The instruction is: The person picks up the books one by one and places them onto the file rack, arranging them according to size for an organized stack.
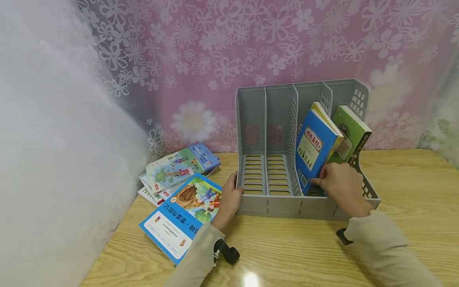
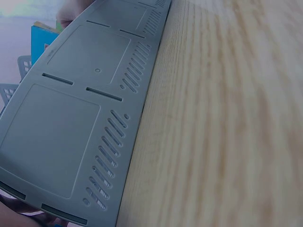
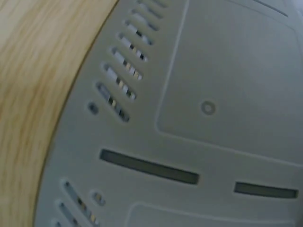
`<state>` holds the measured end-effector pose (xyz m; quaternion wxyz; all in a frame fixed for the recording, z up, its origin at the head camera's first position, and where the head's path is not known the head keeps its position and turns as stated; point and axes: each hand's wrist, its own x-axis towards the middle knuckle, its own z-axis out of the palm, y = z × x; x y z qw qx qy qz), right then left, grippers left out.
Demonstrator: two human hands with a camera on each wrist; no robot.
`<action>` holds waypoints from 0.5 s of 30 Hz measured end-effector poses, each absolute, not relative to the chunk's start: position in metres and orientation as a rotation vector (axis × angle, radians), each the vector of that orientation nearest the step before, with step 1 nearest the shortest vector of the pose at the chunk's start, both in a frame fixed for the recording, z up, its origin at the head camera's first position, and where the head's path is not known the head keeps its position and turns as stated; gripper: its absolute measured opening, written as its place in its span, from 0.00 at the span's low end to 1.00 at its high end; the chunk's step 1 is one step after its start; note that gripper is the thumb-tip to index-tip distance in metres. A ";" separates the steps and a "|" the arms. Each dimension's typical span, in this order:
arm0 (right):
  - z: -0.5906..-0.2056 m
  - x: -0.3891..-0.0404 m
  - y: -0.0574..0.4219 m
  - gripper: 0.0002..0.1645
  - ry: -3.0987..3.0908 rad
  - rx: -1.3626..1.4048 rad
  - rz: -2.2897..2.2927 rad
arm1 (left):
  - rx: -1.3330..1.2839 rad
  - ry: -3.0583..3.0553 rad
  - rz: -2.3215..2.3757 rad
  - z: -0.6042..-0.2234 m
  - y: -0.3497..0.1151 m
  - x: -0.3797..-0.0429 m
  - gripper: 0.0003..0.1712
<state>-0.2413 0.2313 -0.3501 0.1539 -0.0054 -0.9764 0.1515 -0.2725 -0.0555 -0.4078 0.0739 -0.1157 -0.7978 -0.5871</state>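
Observation:
A grey magazine rack (image 1: 283,205) with several upright compartments stands on the table. My left hand (image 1: 231,197) grips its left front corner. In the third compartment from the left, a blue book (image 1: 310,145) leans, with a yellow book (image 1: 322,113) directly behind it. My right hand (image 1: 342,183) pinches the lower right edge of the blue book, thumb on its cover; the other fingertips are hidden. In the rightmost compartment tilts a thick green book (image 1: 351,133). The right wrist view shows only the rack's slotted front wall (image 3: 227,94) and some tabletop.
Left of the rack lies a blue-bordered picture book (image 1: 166,235), partly under my left forearm. Behind it is a loose pile of books (image 1: 175,169). A pink flowered curtain (image 1: 201,71) hangs behind the wooden table (image 1: 279,251), and a white drape (image 1: 71,139) hangs at the left.

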 end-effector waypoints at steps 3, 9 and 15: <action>-0.351 -0.242 0.229 0.24 -2.784 0.031 0.301 | -0.345 -2.397 -1.767 -0.407 -0.055 -0.272 0.33; -0.356 -0.247 0.225 0.28 -2.639 0.169 0.126 | -0.347 -2.398 -1.766 -0.406 -0.055 -0.272 0.33; -0.357 -0.248 0.227 0.22 -2.649 0.219 0.174 | -0.346 -2.392 -1.775 -0.406 -0.054 -0.271 0.33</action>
